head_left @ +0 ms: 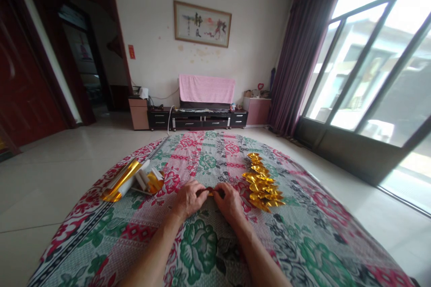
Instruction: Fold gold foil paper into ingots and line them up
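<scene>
Between my two hands, at the middle of the table, is a small piece of gold foil paper (210, 191). My left hand (191, 198) pinches its left end, and my right hand (229, 202) pinches its right end. The fingers cover most of the piece, so its shape is hard to make out. To the right of my right hand, several folded gold foil pieces (264, 184) lie in a long overlapping row. Left of my left hand lie curled gold and white foil sheets (126, 181).
A floral cloth (198, 249) covers the round table. Beyond it, against the wall, stands a low black cabinet (215, 123) with a pink cloth (207, 89) over a screen. Dark curtains (296, 49) and large windows are on the right, a red door (25, 76) on the left.
</scene>
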`<state>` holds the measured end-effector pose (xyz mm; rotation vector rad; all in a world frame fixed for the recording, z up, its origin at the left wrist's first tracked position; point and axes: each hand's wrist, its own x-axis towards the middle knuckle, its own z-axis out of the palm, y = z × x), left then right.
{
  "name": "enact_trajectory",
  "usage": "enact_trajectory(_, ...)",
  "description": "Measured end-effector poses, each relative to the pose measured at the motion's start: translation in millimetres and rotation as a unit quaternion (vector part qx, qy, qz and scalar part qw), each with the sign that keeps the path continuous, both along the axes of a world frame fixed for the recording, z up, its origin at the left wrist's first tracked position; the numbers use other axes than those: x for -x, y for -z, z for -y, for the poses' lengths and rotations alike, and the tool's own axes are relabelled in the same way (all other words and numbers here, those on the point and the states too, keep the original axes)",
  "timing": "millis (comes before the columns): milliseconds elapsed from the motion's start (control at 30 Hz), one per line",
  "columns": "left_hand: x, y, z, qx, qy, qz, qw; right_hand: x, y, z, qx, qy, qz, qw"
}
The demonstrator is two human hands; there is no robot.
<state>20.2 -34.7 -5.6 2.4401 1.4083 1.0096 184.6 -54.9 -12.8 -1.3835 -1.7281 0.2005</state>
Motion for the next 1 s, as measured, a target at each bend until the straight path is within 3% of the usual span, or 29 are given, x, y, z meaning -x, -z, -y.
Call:
enact_trajectory(700, -1, 12.8, -16, -0.021, -0.091, 0.091, 0.991, 1, -4.3, 5, 0.019, -0.024, 0.062, 0.998)
enact_trajectory(1000, 1, 14.3, -16, -0.047, -0.063, 0.055, 0.995, 2, -4.9, 8, 0.029, -0.036, 0.089, 0.995)
